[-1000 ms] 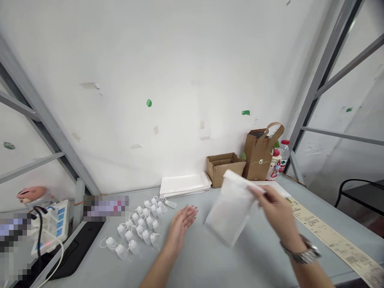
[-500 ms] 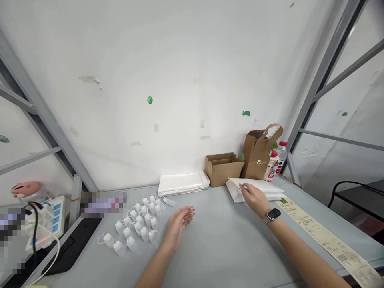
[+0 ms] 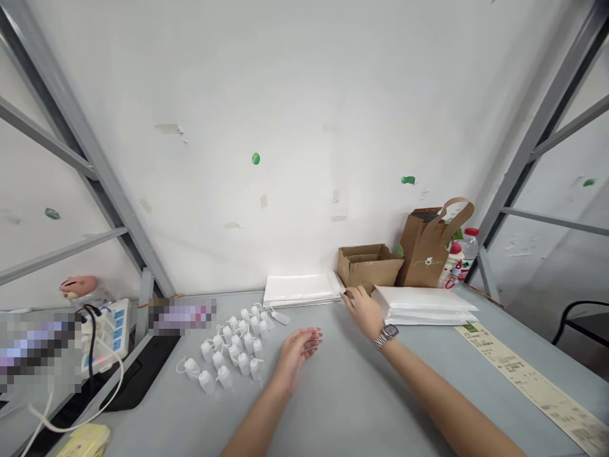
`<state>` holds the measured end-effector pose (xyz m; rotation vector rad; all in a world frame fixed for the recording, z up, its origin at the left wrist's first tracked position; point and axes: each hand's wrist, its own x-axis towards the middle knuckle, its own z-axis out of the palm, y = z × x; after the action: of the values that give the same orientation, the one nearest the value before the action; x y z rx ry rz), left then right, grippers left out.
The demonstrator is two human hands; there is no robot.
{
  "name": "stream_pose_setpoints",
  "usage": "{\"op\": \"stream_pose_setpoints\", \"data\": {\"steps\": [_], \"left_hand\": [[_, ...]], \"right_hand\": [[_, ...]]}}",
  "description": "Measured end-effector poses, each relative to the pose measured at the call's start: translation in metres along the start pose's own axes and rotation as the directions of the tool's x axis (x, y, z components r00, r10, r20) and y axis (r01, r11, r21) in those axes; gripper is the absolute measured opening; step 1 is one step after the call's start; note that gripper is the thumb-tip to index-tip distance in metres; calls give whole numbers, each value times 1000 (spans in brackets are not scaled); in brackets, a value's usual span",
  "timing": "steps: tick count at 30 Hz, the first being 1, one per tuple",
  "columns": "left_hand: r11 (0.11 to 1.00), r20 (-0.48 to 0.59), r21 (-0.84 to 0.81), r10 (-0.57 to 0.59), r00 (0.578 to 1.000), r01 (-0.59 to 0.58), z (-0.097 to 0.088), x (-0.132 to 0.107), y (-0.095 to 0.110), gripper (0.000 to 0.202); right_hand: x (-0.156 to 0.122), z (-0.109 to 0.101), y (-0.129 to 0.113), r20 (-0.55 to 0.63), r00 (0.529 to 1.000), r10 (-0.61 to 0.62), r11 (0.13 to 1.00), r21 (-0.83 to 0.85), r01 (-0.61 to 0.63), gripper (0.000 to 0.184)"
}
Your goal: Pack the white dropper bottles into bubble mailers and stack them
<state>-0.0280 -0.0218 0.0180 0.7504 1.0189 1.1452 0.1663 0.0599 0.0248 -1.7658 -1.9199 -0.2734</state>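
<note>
My right hand (image 3: 364, 311) lies open, palm down, its fingertips at the right end of the stack of white bags (image 3: 302, 291). The stack lies flat by the wall, its long side running left to right, just left of the cardboard box (image 3: 368, 266). My left hand (image 3: 297, 352) hovers open beside the little bottles (image 3: 233, 349), with bare desk (image 3: 352, 400) in front and a second pile of bags (image 3: 428, 306) to the right.
</note>
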Motion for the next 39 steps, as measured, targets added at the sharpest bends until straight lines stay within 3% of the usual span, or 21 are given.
{"op": "stream_pose_setpoints", "data": {"steps": [1,4,8,11,14,16,18,20,22,25,28,31,35,39], "left_hand": [[1000,-6,-4,2,1000,-2,0,0,0,33],[1000,-15,-6,-3,1000,3,1,0,2,33],[1000,-2,4,-15,1000,15,3,-1,3,32],[1000,10,8,-22,1000,22,4,-3,3,31],[1000,18,21,-24,1000,23,5,-4,4,31],[999,14,24,-21,1000,21,5,-4,4,29],[999,1,18,-26,1000,26,6,-5,4,27],[999,-4,-3,-44,999,44,7,-5,4,26],[997,-6,-38,-62,998,61,7,-3,3,26],[995,-44,-75,-74,996,70,4,1,1,29],[996,-91,-48,-75,993,71,0,6,-1,41],[999,-126,8,-36,991,37,-3,6,0,47],[988,-165,121,116,979,-96,-5,4,2,43],[991,-137,63,125,983,-117,-6,7,-4,42]], "right_hand": [[7,6,-11,82,988,128,992,7,-129,35],[23,21,-33,152,948,281,958,6,-285,38],[31,29,-41,133,929,344,932,67,-355,24],[31,23,-41,54,932,358,919,152,-362,26],[29,6,-37,-73,938,338,919,238,-313,30],[28,-12,-34,-223,920,321,899,378,-222,32],[27,-35,-29,-383,852,358,793,607,-61,31],[27,-60,-23,-411,796,445,601,796,75,29],[28,-84,-16,-349,792,501,452,886,105,29],[26,-104,-5,-208,848,488,321,946,47,31],[19,-102,1,-71,897,436,271,961,-55,33],[11,-82,5,45,905,423,226,962,-153,36],[1,-50,11,178,857,483,62,970,-236,38],[-4,-27,15,305,757,578,-138,951,-277,36]]}}
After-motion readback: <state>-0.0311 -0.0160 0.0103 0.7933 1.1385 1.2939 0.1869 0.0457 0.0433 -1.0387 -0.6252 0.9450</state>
